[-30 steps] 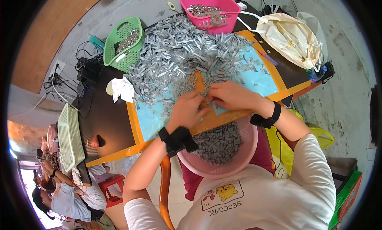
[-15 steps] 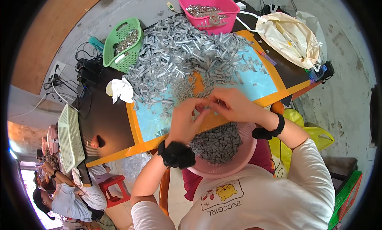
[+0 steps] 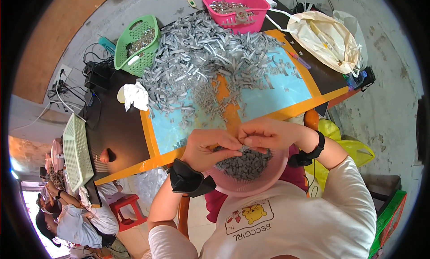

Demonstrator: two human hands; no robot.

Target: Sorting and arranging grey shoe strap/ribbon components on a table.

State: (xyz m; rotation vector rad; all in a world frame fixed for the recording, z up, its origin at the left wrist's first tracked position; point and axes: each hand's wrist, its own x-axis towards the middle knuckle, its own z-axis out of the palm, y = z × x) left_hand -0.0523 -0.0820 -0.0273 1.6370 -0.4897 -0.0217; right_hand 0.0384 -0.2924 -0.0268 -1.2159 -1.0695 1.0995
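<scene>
Fingers pinched together, the left hand (image 3: pixel 204 147) and right hand (image 3: pixel 274 133) grip a small grey piece (image 3: pixel 243 148) above the pink basin (image 3: pixel 244 188), seemingly mid-fold; the next move appears to call for a steady release over the basin

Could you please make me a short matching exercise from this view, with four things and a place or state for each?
Things:
1. Green basket
2. Crumpled white sheet
3. Pale pink basin
4. Left hand and right hand

Places or states:
A. Close to the person's shirt, holding many dark grey pieces
B. Fingertips together at a small grey piece
C. Beside the grey strip pile, holding shiny pieces
D. Lying on the dark table, left of the blue sheet

Pairs: 1-C, 2-D, 3-A, 4-B
</scene>
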